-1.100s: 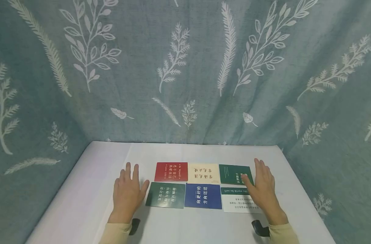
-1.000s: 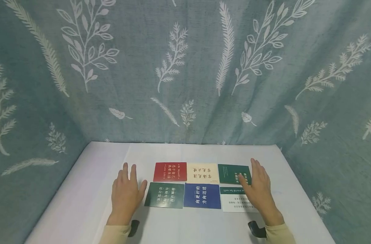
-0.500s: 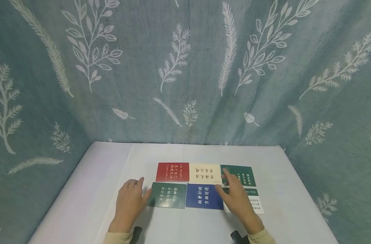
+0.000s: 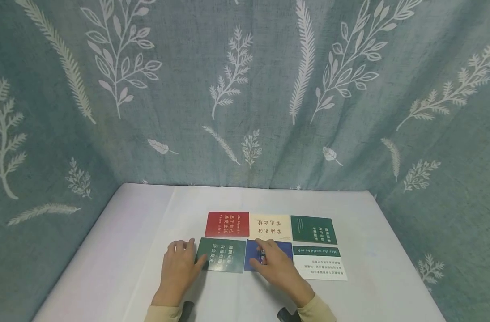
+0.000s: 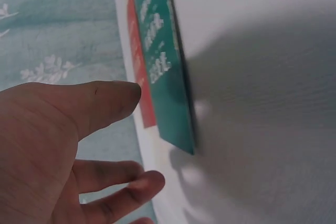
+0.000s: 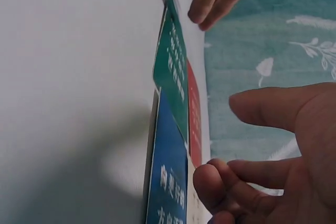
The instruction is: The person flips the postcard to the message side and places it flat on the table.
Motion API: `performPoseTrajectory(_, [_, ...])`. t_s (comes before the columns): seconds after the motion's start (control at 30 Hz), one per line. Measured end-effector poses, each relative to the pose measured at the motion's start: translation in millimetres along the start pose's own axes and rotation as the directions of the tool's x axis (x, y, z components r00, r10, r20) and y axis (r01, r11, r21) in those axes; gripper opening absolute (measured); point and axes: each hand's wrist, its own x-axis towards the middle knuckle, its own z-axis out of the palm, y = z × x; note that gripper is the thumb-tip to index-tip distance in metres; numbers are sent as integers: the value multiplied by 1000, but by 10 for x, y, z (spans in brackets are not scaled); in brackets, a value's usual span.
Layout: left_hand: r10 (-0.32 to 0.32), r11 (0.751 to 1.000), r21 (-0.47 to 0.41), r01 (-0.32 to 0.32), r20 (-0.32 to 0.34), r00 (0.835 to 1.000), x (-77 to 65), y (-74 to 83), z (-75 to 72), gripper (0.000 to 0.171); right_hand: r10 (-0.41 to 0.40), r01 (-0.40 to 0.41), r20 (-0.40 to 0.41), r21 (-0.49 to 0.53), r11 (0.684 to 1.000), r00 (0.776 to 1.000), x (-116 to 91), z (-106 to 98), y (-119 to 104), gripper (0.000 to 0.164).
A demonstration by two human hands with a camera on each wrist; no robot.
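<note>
**Displacement Hazards and Pose**

Hazards, left to right. The left hand (image 4: 179, 268) is just beside the left edge of the teal card (image 4: 224, 257); in the head view its thumb overlaps that edge. A low sideways thumb stroke could push this card into its neighbours and skew the rows. The red card (image 4: 227, 224), ahead and to the right of the left hand, is at risk if the teal card is pushed forward. The cream card (image 4: 270, 227) lies just ahead of the right hand (image 4: 278, 266); overreach by those fingers could drag it. The blue card (image 6: 169, 153) lies below the right hand. Downward pressure could make it slide on the table (image 4: 236, 293); its thin, flat edge may also defeat a fingertip pickup. The dark green card (image 4: 314, 230), ahead and right of this hand, and the white card (image 4: 319, 264), to its right, could be nudged by an outward swing.

Pose. Left hand: fingers directed forward, thumb apart from them, nothing held. Right hand: angled forward and left, thumb apart from the loosely bent fingers, nothing gripped. Contact between its fingertips and the blue card cannot be confirmed.
</note>
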Motion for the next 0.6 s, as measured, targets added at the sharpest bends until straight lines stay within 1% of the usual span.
performPoseTrajectory(0.13, [-21, 1000, 1, 21, 51, 998, 24, 18, 11, 59, 8, -8, -9, -18, 1000, 1000, 22, 74, -42, 61])
performPoseTrajectory(0.2, [-29, 1000, -4, 29, 74, 997, 27, 34, 30, 59, -6, 5, -16, -33, 999, 1000, 23, 119, -44, 60])
performPoseTrajectory(0.3, [-27, 1000, -5, 28, 97, 995, 40, 61, 46, 59, -29, 28, -15, -66, 997, 999, 30, 186, -37, 59])
performPoseTrajectory(0.37, [-27, 1000, -4, 28, 101, 995, 51, 55, 49, 60, -37, 37, -8, -91, 995, 999, 57, 231, -46, 58])
performPoseTrajectory(0.47, [-28, 1000, -5, 29, 120, 992, 69, 59, 55, 60, -19, 20, 3, -114, 993, 1000, 88, 286, -55, 60])
performPoseTrajectory(0.6, [-47, 998, -24, 51, 154, 987, 98, 84, 54, 58, 1, 0, 3, -125, 992, 1000, 112, 312, -71, 62])
